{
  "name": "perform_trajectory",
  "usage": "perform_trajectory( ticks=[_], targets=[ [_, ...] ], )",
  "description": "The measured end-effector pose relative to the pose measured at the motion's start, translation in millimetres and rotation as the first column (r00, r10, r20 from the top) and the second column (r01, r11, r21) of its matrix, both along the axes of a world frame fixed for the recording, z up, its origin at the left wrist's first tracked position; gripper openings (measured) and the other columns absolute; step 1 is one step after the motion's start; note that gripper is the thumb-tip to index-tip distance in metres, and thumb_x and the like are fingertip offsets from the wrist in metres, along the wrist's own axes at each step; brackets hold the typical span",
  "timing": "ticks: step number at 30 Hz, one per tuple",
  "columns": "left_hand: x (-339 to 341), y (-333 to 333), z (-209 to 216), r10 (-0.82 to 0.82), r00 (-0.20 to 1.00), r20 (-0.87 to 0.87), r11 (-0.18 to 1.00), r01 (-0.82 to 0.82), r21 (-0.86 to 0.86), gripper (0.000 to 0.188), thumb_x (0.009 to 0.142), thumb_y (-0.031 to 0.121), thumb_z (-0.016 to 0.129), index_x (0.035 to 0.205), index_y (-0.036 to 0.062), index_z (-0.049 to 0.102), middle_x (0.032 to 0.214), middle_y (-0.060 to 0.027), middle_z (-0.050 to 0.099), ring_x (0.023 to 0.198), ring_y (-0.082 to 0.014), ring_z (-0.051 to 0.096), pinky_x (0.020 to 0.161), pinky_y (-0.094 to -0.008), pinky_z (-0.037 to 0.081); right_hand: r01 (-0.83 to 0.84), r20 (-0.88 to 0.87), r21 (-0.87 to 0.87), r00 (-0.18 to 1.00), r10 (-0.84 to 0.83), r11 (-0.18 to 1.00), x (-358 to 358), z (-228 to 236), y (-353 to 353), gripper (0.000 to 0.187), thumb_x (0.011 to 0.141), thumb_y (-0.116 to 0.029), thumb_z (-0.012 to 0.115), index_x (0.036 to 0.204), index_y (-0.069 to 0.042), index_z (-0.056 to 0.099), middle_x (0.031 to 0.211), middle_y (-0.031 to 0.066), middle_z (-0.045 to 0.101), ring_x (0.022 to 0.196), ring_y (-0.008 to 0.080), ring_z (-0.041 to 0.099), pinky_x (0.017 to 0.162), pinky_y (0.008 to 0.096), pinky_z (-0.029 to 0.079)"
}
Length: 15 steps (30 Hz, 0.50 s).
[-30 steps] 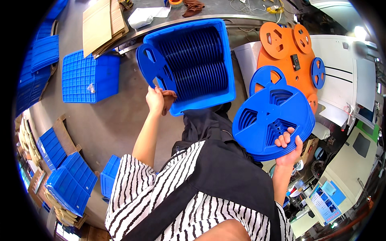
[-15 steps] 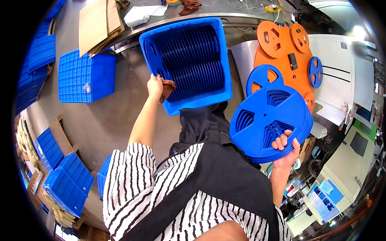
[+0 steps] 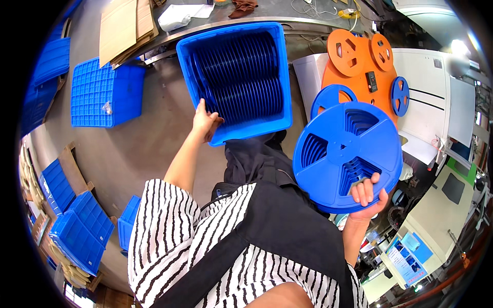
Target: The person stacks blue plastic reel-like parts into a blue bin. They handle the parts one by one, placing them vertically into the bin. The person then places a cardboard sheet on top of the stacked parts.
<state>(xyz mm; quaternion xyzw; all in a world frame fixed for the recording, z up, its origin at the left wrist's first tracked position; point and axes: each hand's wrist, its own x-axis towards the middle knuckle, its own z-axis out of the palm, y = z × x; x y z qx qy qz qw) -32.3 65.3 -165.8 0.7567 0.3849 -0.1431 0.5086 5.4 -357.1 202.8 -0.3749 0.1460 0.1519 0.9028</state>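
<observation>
My right hand grips a stack of blue plastic reels by the lower right edge. The fingers reach through a cut-out and the thumb lies along the outside. The stack is tilted, its front reel facing me. My left hand is at the near left corner of a blue bin, its index finger pointing up along the inner side. A brown cloth shows partly under that palm; the rest is hidden. Inside the bin, more dark blue reels stand on edge in two rows.
Behind the stack stands an orange round panel carrying orange and blue reels. A metal table runs along the far side, with cardboard sheets at its left end. Another blue bin lies on the floor at left.
My left hand has turned, hiding most of the brown cloth. The leaning reel at the bin's left side now stands closer to the row. The held stack has tilted to face me more.
</observation>
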Motion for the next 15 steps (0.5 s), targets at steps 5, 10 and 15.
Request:
perform_trajectory(
  ticks=[5, 10, 15],
  targets=[
    [-6, -56, 84, -0.357, 0.859, 0.368, 0.932, 0.351, 0.085, 0.072, 0.077, 0.003, 0.073, 0.142, 0.0079, 0.043, 0.147, -0.019, 0.042, 0.096, -0.0234, 0.067, 0.081, -0.036, 0.055, -0.047, 0.161, 0.263, 0.987, 0.004, 0.964, 10, 4, -5, 0.023, 0.091, -0.023, 0.063, 0.097, -0.007, 0.047, 0.056, -0.0017, 0.048, 0.044, 0.0088, 0.048, 0.048, 0.0248, 0.037],
    [16, -89, 199, -0.774, 0.174, 0.608, 0.614, 0.437, 0.657, 0.069, 0.071, 0.007, 0.078, 0.133, 0.0225, 0.052, 0.148, -0.0172, 0.041, 0.096, -0.027, 0.065, 0.074, -0.0368, 0.054, -0.151, 0.267, 0.419, 0.963, 0.037, 0.895, 16, 0, -4, 0.023, 0.092, -0.024, 0.065, 0.089, -0.009, 0.048, 0.051, -0.0032, 0.05, 0.04, 0.0072, 0.05, 0.043, 0.0229, 0.036],
    [27, -108, 244, -0.916, -0.029, 0.401, 0.343, 0.464, 0.817, 0.05, 0.074, 0.015, 0.065, 0.123, 0.0208, 0.056, 0.133, -0.0105, 0.053, 0.088, -0.0205, 0.059, 0.064, -0.0312, 0.051, -0.251, 0.319, 0.428, 0.941, 0.115, 0.868, 11, -13, -13, 0.031, 0.093, -0.033, 0.066, 0.083, -0.009, 0.049, 0.048, -0.0055, 0.048, 0.036, 0.0054, 0.047, 0.041, 0.0217, 0.035]
  ],
)
